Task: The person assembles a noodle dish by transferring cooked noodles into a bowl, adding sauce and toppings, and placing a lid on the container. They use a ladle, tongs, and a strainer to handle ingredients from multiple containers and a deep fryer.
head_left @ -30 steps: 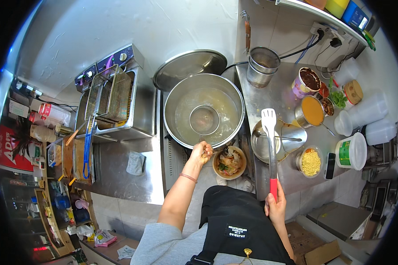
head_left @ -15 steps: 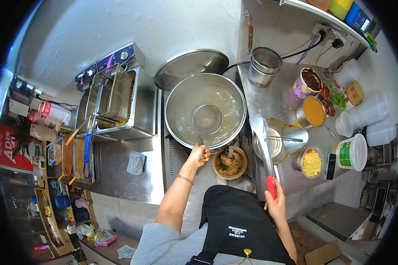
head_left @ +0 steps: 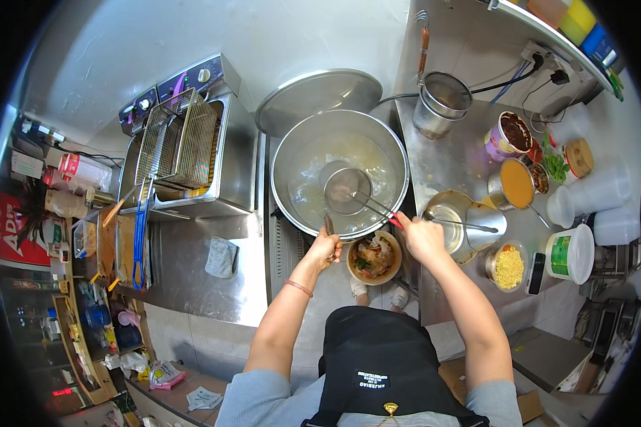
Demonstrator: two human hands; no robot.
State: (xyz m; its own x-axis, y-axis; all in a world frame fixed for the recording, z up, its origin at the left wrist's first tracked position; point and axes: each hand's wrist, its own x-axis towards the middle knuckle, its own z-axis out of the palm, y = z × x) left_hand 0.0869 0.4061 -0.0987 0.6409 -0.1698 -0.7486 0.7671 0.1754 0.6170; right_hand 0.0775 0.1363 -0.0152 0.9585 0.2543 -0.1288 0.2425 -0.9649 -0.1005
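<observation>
In front of me stands a large steel pot (head_left: 281,158) of cloudy liquid. My left hand (head_left: 325,249) is closed round the wooden handle of a round strainer (head_left: 338,206), whose basket sits down in the liquid. My right hand (head_left: 423,238) grips metal tongs (head_left: 374,205) with red on the handle, their tips reaching into the strainer. Something pale lies in the basket, too blurred to name. Just below the pot's near rim is a bowl (head_left: 374,259) of food with greens, pale pieces and reddish bits.
A fryer with wire baskets (head_left: 185,139) and a grey cloth (head_left: 222,257) are at left. On the right counter (head_left: 445,292) stand a steel pitcher (head_left: 488,226), a pot of orange sauce (head_left: 513,183), chopped yellow food (head_left: 508,269) and a white tub (head_left: 580,254). A lid (head_left: 320,92) leans behind.
My right hand has swung the tongs from over the right counter leftward into the strainer. My left hand keeps its hold on the strainer. The view has shifted slightly.
</observation>
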